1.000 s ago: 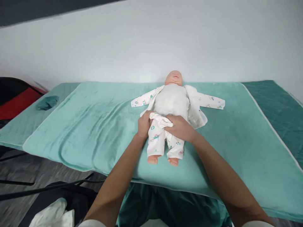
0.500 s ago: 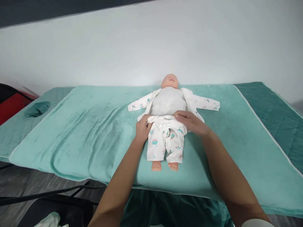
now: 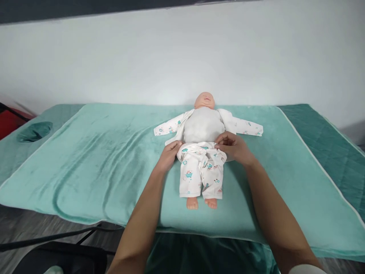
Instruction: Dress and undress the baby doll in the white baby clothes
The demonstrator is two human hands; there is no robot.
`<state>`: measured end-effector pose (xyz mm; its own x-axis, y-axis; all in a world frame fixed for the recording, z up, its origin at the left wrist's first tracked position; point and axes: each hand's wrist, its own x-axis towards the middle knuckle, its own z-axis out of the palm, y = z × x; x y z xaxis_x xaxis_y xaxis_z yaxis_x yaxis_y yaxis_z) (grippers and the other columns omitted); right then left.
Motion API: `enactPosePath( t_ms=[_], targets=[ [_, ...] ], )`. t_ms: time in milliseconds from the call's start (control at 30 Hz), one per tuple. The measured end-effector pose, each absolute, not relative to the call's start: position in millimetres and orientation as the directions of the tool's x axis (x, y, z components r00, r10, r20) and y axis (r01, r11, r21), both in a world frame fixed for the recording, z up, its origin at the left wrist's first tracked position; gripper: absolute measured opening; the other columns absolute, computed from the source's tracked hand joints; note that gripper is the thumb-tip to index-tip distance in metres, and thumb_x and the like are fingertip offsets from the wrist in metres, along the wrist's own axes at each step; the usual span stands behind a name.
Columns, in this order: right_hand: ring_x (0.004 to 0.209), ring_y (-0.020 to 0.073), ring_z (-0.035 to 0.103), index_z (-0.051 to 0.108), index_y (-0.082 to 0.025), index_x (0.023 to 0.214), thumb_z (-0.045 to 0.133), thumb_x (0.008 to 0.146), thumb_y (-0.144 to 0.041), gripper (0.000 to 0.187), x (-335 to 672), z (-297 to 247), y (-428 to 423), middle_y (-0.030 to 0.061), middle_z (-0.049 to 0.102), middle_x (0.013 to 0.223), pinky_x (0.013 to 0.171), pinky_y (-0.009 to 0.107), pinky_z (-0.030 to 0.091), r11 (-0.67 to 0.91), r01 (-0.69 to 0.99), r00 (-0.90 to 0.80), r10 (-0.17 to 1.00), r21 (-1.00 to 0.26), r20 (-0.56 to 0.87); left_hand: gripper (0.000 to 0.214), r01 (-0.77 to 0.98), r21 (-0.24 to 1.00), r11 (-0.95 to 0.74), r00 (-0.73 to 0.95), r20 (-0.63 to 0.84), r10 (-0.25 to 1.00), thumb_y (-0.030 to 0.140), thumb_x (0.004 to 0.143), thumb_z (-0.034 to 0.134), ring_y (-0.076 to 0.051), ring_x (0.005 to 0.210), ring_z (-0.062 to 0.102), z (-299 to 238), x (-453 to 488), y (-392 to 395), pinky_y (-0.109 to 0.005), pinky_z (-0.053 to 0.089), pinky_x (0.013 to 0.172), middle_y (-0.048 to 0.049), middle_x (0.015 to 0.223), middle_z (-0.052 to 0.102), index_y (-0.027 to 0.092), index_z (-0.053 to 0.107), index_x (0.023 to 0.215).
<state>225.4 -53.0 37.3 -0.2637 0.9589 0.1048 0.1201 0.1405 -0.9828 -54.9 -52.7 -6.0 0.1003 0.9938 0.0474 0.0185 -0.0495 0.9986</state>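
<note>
A baby doll lies on its back, head toward the wall and bare feet toward me. Its patterned white jacket hangs open, with both sleeves spread out sideways. White pants with teal prints cover the legs, their waist bunched below the grey-white torso. At the left side of the waistband my left hand is closed on the cloth. On the opposite side my right hand pinches the waistband between thumb and fingers.
The doll rests on a light teal sheet over a massage bed, wrinkled to the left. A face hole is at the bed's left end. A white wall stands behind; a black chair is at lower left.
The pants' waistband has shifted and its front cloth is folded differently, showing more print. My right hand has changed its grip slightly. The camera view has shifted a little.
</note>
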Motion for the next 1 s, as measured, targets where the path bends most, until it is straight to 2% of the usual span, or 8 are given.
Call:
enactPosePath(
  t_ms=[133,233,333,567,667,800,900,1000],
  targets=[
    [0.073,0.0145,0.056,0.067,-0.022,0.092,0.076,0.078,-0.046,0.029,211,36,-57,0.0005,0.064,0.083,0.066,0.029,0.044,0.237,0.204,-0.176,0.963,-0.950,0.202,0.040,0.131,0.966,-0.225,0.257,0.186,0.948,0.053,0.082,0.072,-0.019,0.088,0.057,1,-53,-59,-0.031,0.045,0.081,-0.0047,0.092,0.063,0.023,0.078,0.107],
    [0.077,0.0161,0.058,0.070,-0.023,0.093,0.073,0.082,-0.043,0.023,206,36,-60,0.0014,0.066,0.085,0.069,0.030,0.045,0.278,0.292,-0.199,0.953,-0.915,0.226,0.038,0.118,0.949,-0.291,0.284,0.249,0.926,0.054,0.079,0.075,-0.021,0.091,0.057,4,-51,-61,-0.032,0.045,0.083,-0.0061,0.096,0.060,0.023,0.079,0.101],
    [0.076,0.0155,0.056,0.071,-0.023,0.094,0.071,0.084,-0.040,0.019,202,35,-62,0.0017,0.066,0.087,0.069,0.030,0.045,0.318,0.342,-0.196,0.945,-0.884,0.263,0.041,0.075,0.948,-0.311,0.304,0.275,0.912,0.060,0.084,0.067,-0.021,0.093,0.057,7,-50,-58,-0.033,0.045,0.085,-0.0073,0.099,0.060,0.022,0.078,0.094],
    [0.086,0.0178,0.057,0.069,-0.024,0.097,0.065,0.088,-0.036,0.016,196,34,-66,0.0044,0.067,0.098,0.075,0.031,0.047,0.371,0.335,-0.165,0.928,-0.866,0.333,0.051,0.086,0.951,-0.298,0.371,0.247,0.895,0.067,0.088,0.057,-0.023,0.095,0.056,14,-49,-54,-0.034,0.044,0.087,-0.0083,0.101,0.059,0.020,0.074,0.091],
    [0.084,0.0171,0.057,0.068,-0.023,0.100,0.065,0.090,-0.034,0.016,194,32,-66,0.0038,0.066,0.095,0.071,0.030,0.045,0.366,0.290,-0.185,0.928,-0.884,0.324,0.050,0.075,0.959,-0.275,0.420,0.220,0.880,0.063,0.093,0.051,-0.022,0.095,0.055,21,-48,-55,-0.033,0.043,0.087,-0.0084,0.102,0.059,0.019,0.074,0.093],
    [0.079,0.0155,0.057,0.065,-0.024,0.108,0.067,0.090,-0.035,0.021,195,27,-64,0.0020,0.066,0.093,0.068,0.030,0.044,0.359,0.214,-0.163,0.930,-0.908,0.330,0.037,0.135,0.952,-0.274,0.546,0.159,0.823,0.054,0.093,0.058,-0.021,0.099,0.055,43,-47,-49,-0.031,0.042,0.089,-0.0076,0.104,0.059,0.018,0.071,0.093],
    [0.077,0.0152,0.058,0.064,-0.026,0.113,0.071,0.087,-0.035,0.028,197,24,-61,0.0012,0.069,0.094,0.067,0.030,0.044,0.371,0.136,-0.146,0.925,-0.919,0.352,0.032,0.206,0.939,-0.275,0.648,0.079,0.757,0.050,0.090,0.063,-0.019,0.096,0.054,61,-46,-42,-0.029,0.042,0.084,-0.0059,0.104,0.060,0.018,0.068,0.091],
    [0.076,0.0151,0.059,0.064,-0.027,0.114,0.074,0.086,-0.036,0.031,199,22,-59,0.0001,0.071,0.092,0.067,0.030,0.044,0.349,0.073,-0.161,0.929,-0.934,0.334,0.036,0.272,0.936,-0.225,0.679,-0.020,0.734,0.052,0.091,0.059,-0.014,0.080,0.050,76,-44,-35,-0.026,0.038,0.070,-0.0015,0.086,0.056,0.018,0.063,0.084]
  ],
)
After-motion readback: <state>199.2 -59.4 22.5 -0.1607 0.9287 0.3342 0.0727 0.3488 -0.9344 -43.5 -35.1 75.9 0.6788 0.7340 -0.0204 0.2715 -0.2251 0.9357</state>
